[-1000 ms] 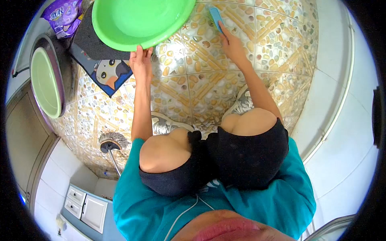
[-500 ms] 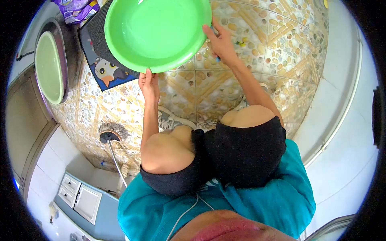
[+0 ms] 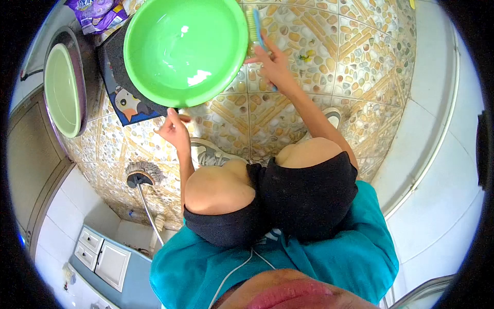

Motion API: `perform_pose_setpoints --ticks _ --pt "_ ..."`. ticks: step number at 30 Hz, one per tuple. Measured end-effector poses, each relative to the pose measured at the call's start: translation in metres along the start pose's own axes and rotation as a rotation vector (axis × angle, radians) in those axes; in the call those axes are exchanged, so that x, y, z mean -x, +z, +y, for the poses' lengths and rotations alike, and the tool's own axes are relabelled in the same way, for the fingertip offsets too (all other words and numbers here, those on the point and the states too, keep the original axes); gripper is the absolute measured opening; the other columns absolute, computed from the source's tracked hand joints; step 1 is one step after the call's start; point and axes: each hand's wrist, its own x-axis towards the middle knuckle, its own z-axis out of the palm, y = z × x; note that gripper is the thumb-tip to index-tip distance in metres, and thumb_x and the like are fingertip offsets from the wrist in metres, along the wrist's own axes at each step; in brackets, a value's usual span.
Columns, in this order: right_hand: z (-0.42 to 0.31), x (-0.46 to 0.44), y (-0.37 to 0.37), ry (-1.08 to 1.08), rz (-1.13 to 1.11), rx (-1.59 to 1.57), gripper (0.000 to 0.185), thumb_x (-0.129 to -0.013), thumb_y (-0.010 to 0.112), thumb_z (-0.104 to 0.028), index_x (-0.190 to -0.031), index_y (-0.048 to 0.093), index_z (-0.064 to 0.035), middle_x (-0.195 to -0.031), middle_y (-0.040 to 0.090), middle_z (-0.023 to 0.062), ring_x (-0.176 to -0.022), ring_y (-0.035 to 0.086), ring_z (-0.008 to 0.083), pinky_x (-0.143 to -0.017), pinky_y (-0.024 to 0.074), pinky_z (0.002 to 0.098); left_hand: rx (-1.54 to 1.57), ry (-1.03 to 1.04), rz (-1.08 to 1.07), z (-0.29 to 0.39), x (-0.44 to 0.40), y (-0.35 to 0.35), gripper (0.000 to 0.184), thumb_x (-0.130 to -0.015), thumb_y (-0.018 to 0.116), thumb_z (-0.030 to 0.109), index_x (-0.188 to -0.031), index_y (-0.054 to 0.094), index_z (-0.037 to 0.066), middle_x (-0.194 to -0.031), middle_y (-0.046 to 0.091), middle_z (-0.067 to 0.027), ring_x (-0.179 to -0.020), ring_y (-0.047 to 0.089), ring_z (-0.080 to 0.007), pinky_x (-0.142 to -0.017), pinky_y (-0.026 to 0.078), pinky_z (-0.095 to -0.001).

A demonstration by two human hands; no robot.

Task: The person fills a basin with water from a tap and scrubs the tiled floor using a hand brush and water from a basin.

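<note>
Basin [image 3: 170, 51], one, green, round: is facing open side up ahead of the person's knees, partly hiding the dark mat [image 3: 131, 101].
Brush [image 3: 256, 27], one, blue, pale bristles: is standing out of the right hand, just beside the basin's right rim.
Right hand [image 3: 277, 68]: is gripping the brush handle, slightly blurred.
Left hand [image 3: 176, 132]: is spreading its fingers, holding nothing visible, just by the near rim; cannot tell whether it is touching.
Bag [image 3: 96, 14], purple: is lying beyond the mat.
Pale basin [image 3: 63, 91]: is showing at far left.
Mop [image 3: 141, 178], grey: is resting on the patterned floor [image 3: 288, 110], left of the person.
Scrap [image 3: 307, 56], yellow-green: is lying right of the brush.
</note>
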Motion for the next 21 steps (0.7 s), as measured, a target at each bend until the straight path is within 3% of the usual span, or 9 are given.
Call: perform_pose_setpoints --ticks 3,4,7,11,13,16,17,20,21 --pt "0.019 0.018 -0.024 0.02 0.092 0.05 0.057 -0.1 0.051 -0.028 -0.152 0.029 -0.0185 -0.081 0.072 0.0073 -0.035 0.035 0.0046 -0.033 0.031 0.0237 0.011 0.328 0.061 0.036 -0.036 0.027 0.026 -0.097 0.053 0.014 -0.088 0.071 -0.003 -0.076 0.07 -0.0081 -0.074 0.065 -0.0167 -0.071 0.049 -0.0294" --pt "0.023 0.021 -0.031 0.007 0.12 0.059 0.056 -0.102 0.048 -0.027 -0.153 0.027 -0.0212 -0.09 0.073 0.0097 -0.034 0.034 0.0035 -0.032 0.0291 0.0222 0.014 0.315 0.042 0.04 -0.055 0.042 0.022 -0.097 0.054 0.013 -0.096 0.07 -0.001 -0.082 0.071 -0.0081 -0.078 0.066 -0.018 -0.075 0.05 -0.0311" --pt "0.027 0.035 -0.045 0.021 0.185 0.034 0.055 -0.102 0.047 -0.026 -0.153 0.026 -0.0215 -0.087 0.073 0.0085 -0.034 0.035 0.0028 -0.032 0.0292 0.0215 -0.07 0.279 -0.016 0.012 -0.108 0.086 0.024 -0.096 0.054 0.011 -0.112 0.065 -0.002 -0.093 0.071 -0.0124 -0.085 0.067 -0.0221 -0.082 0.052 -0.0358" --pt "0.035 0.045 -0.065 0.023 0.27 -0.092 0.054 -0.102 0.046 -0.024 -0.153 0.026 -0.0219 -0.086 0.072 0.0082 -0.034 0.033 0.0022 -0.032 0.0288 0.021 -0.525 0.081 -0.284 0.001 -0.137 0.107 0.029 -0.097 0.055 0.016 -0.117 0.062 -0.004 -0.104 0.07 -0.0135 -0.093 0.066 -0.0228 -0.084 0.051 -0.033" --pt "0.04 0.046 -0.074 -0.042 0.318 -0.069 0.054 -0.103 0.046 -0.023 -0.153 0.026 -0.0223 -0.084 0.071 0.0076 -0.035 0.03 0.0016 -0.032 0.0279 0.0207 0.256 -0.156 -0.687 0.026 -0.12 0.118 0.03 -0.098 0.056 0.017 -0.117 0.06 -0.006 -0.101 0.07 -0.0138 -0.09 0.067 -0.022 -0.083 0.053 -0.0325" --pt "0.043 0.047 -0.084 -0.021 0.356 -0.174 0.053 -0.103 0.045 -0.023 -0.153 0.027 -0.0224 -0.083 0.071 0.0079 -0.035 0.029 0.0013 -0.032 0.0271 0.0204 0.543 -0.051 -0.673 0.107 -0.081 0.123 0.028 -0.099 0.054 0.016 -0.113 0.062 -0.007 -0.1 0.07 -0.0137 -0.088 0.066 -0.0191 -0.084 0.053 -0.0311" --pt "0.043 0.048 -0.087 -0.021 0.359 -0.174 0.053 -0.103 0.045 -0.023 -0.153 0.027 -0.0224 -0.083 0.071 0.0079 -0.035 0.029 0.0013 -0.032 0.0271 0.0204 0.543 -0.051 -0.676 0.114 -0.076 0.131 0.028 -0.099 0.054 0.016 -0.113 0.062 -0.007 -0.1 0.07 -0.0137 -0.088 0.066 -0.0191 -0.084 0.053 -0.0311" --pt "0.048 0.047 -0.096 -0.035 0.353 -0.124 0.053 -0.103 0.046 -0.022 -0.153 0.027 -0.0215 -0.084 0.07 0.0082 -0.036 0.033 0.0023 -0.034 0.0309 0.0201 0.418 0.257 -0.485 0.116 -0.056 0.148 0.023 -0.099 0.05 0.011 -0.109 0.064 -0.005 -0.098 0.07 -0.0094 -0.087 0.064 -0.0125 -0.078 0.051 -0.0274" --pt "0.062 0.041 -0.102 -0.091 0.363 0.128 0.054 -0.102 0.046 -0.021 -0.153 0.027 -0.021 -0.085 0.07 0.0107 -0.037 0.04 0.0074 -0.037 0.0357 0.0244 0.294 0.306 -0.491 0.117 -0.044 0.149 0.022 -0.098 0.052 0.01 -0.108 0.064 -0.004 -0.098 0.071 -0.0101 -0.09 0.065 -0.0151 -0.08 0.05 -0.0284"
